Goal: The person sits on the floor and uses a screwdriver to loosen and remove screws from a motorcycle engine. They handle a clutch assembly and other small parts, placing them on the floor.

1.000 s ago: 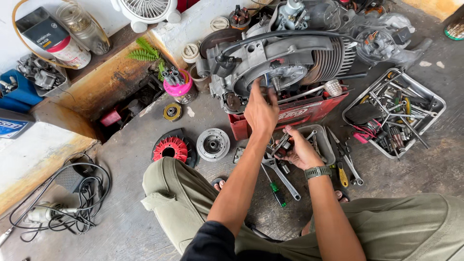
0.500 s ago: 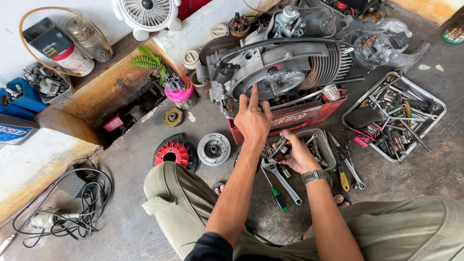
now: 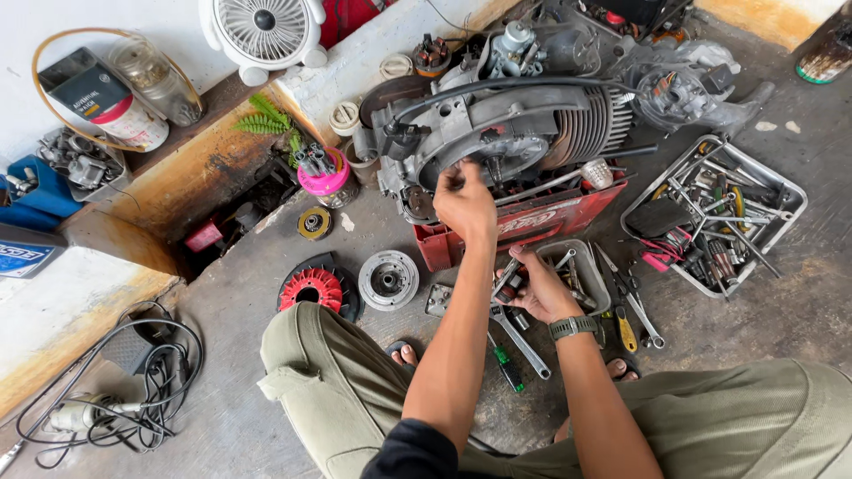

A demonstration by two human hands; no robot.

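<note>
Left hand [image 3: 463, 202], fingers pinched shut at the open side of the small engine [image 3: 497, 133] lying crosswise on the red crate [image 3: 532, 226]; right hand [image 3: 537, 288], nearer the body, grips small parts over the grey tray [image 3: 590, 270].

A small engine-repair workshop is shown, set up on a bare, stained concrete floor [image 3: 222, 399]. A finned engine [image 3: 506, 133] with its cover removed is propped on a red crate [image 3: 524, 226]. Loose parts are laid out beside it: a red fan wheel [image 3: 312, 288] and a round metal hub [image 3: 388, 279]. Wrenches, pliers and screwdrivers are heaped in a wire basket [image 3: 781, 191] and a grey tray [image 3: 595, 266]. A power tool with coiled cable [image 3: 115, 404] is seen at the lower left. Tins and a white fan [image 3: 264, 31] are kept along the worn, paint-chipped wall ledge [image 3: 177, 168].
</note>
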